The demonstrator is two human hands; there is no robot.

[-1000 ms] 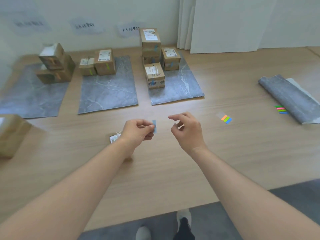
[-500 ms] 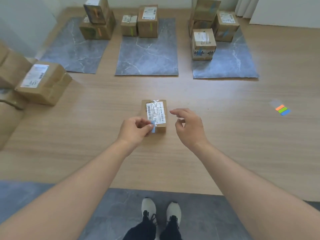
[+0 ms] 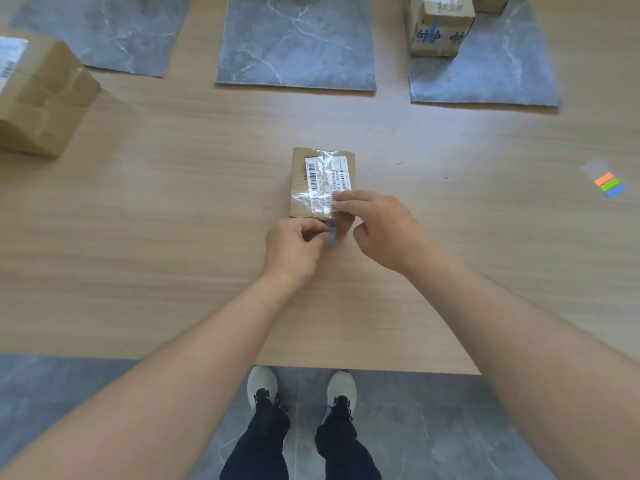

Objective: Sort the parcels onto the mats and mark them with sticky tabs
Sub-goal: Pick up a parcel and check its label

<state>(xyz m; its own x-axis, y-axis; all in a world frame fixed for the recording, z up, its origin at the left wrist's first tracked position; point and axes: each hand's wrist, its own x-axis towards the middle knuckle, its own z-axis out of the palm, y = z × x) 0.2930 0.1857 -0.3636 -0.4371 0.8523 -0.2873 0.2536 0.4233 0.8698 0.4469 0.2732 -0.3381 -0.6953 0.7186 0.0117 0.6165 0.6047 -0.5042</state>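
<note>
- Small parcel (image 3: 322,183), a brown box with a white label under clear tape, lies on the wooden floor (image 3: 173,209) at the centre of the view, off every mat.
- The left hand (image 3: 294,249) pinches a blue sticky tab (image 3: 333,236) between thumb and forefinger, its other fingers curled in. The tab hangs just at the box's near edge, at 6 o'clock of it.
- The right hand (image 3: 377,230) lays fairly straight fingers (image 3: 349,199) on the near right corner of the label. It grips nothing and seems to steady the box.
- Step in hand, as I judge it: marking this box. The next move calls for pressing the tab's sticky end flat onto bare cardboard while the box is kept from sliding, then carrying it to a mat.
- Three grey mats: left mat (image 3: 104,32) at 10 o'clock, middle mat (image 3: 298,43) at 12, right mat (image 3: 491,74) at 2.
- Other parcels: one large parcel (image 3: 41,98) on the floor at 9 o'clock, and one printed parcel (image 3: 438,26) on the right mat, with a corner of another behind it, cut off.
- One strip of spare tabs (image 3: 609,185) at 3 o'clock shows three colours: orange, green and blue.
</note>
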